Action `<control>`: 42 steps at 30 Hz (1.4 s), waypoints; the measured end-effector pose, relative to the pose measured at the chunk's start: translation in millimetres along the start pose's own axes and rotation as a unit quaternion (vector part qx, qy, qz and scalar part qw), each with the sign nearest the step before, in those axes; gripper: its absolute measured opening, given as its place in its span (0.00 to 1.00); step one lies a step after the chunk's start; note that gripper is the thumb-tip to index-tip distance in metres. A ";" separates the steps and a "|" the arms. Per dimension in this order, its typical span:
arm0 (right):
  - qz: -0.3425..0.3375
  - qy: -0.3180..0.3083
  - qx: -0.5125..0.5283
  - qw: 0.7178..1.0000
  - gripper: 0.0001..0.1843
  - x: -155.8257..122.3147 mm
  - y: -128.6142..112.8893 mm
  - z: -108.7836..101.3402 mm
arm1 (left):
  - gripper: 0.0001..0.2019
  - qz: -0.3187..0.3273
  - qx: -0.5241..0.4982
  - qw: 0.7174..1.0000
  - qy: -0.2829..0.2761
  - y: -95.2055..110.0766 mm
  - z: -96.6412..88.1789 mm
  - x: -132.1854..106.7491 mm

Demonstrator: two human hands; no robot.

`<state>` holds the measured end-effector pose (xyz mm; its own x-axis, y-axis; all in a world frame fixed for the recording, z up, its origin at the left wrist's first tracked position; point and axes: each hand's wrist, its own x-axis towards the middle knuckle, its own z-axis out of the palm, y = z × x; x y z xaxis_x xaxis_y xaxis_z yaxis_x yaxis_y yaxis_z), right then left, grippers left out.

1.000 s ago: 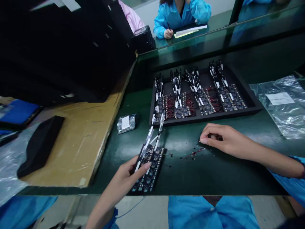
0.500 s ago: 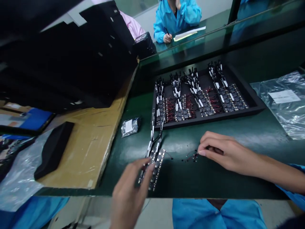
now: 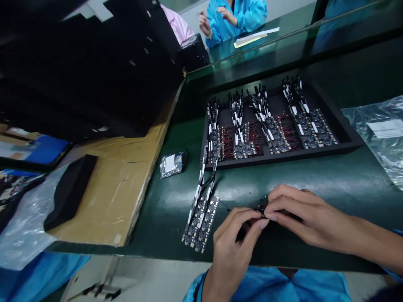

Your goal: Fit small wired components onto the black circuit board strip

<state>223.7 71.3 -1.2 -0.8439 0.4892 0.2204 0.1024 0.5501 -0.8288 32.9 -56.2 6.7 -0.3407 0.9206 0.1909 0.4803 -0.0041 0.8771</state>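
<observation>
My left hand [image 3: 234, 239] and my right hand [image 3: 299, 216] meet over the green table [image 3: 283, 176], fingertips pinching a small dark wired part [image 3: 261, 208] between them. Its thin wire trails left toward a strip of circuit boards [image 3: 201, 218] lying flat on the table, just left of my left hand. White-tagged leads run up from that strip to the black tray [image 3: 346, 144].
The black tray holds several rows of circuit boards with red wires. A small silver packet [image 3: 171, 163] lies left of it. Cardboard [image 3: 107, 188] with a black pad [image 3: 69, 191] sits at left; plastic bags [image 3: 382, 134] lie at right. A person in blue [image 3: 234, 16] sits across.
My left hand let go of the circuit board strip and moved right to join my right hand. My right hand drew the small wired part nearer to me.
</observation>
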 end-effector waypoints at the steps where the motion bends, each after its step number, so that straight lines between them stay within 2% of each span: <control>1: -0.008 0.015 -0.006 1.000 0.13 -0.4 1.4 2.3 | 0.13 -0.002 -0.001 1.000 0.003 -0.5 -0.2 -0.5; 5: -0.042 0.071 -0.015 0.997 0.19 0.1 5.0 9.0 | 0.11 -0.014 -0.014 1.000 0.008 -3.6 0.7 -3.0; 10: -0.015 0.028 -0.008 0.999 0.15 2.0 -0.6 4.7 | 0.13 -0.013 -0.035 0.999 -0.005 -8.4 0.2 -4.9; 13: -0.031 0.044 0.001 0.999 0.13 0.9 -0.3 4.4 | 0.14 -0.009 -0.036 0.999 -0.013 -9.9 -1.4 -5.5; 17: -0.022 0.019 0.006 1.000 0.14 0.0 4.7 8.2 | 0.15 -0.001 -0.020 1.000 -0.024 -11.2 -3.5 -6.5; 20: -0.042 0.056 0.025 0.997 0.17 1.1 6.7 10.6 | 0.16 -0.001 -0.015 0.999 -0.029 -11.7 -4.4 -7.2; 24: -0.039 0.044 0.031 0.998 0.20 2.9 5.9 9.9 | 0.15 0.003 -0.018 1.000 -0.024 -10.4 -4.1 -7.1; 32: -0.044 0.061 0.068 0.995 0.14 2.7 7.1 14.5 | 0.11 0.022 -0.019 0.999 -0.026 -5.4 -4.6 -5.2; 37: -0.035 0.045 0.069 0.996 0.13 3.0 4.1 9.9 | 0.09 0.049 0.013 0.998 -0.021 -3.2 -6.2 -3.9; 42: -0.025 -0.016 0.057 0.998 0.11 1.8 1.4 1.0 | 0.08 0.084 0.046 0.995 -0.025 -2.8 -7.8 -2.1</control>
<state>221.8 72.3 -2.5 -0.8632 0.4395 0.2484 0.0003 0.4924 -0.8704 26.0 -61.2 7.3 -0.2092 0.9284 0.3070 0.5995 -0.1263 0.7903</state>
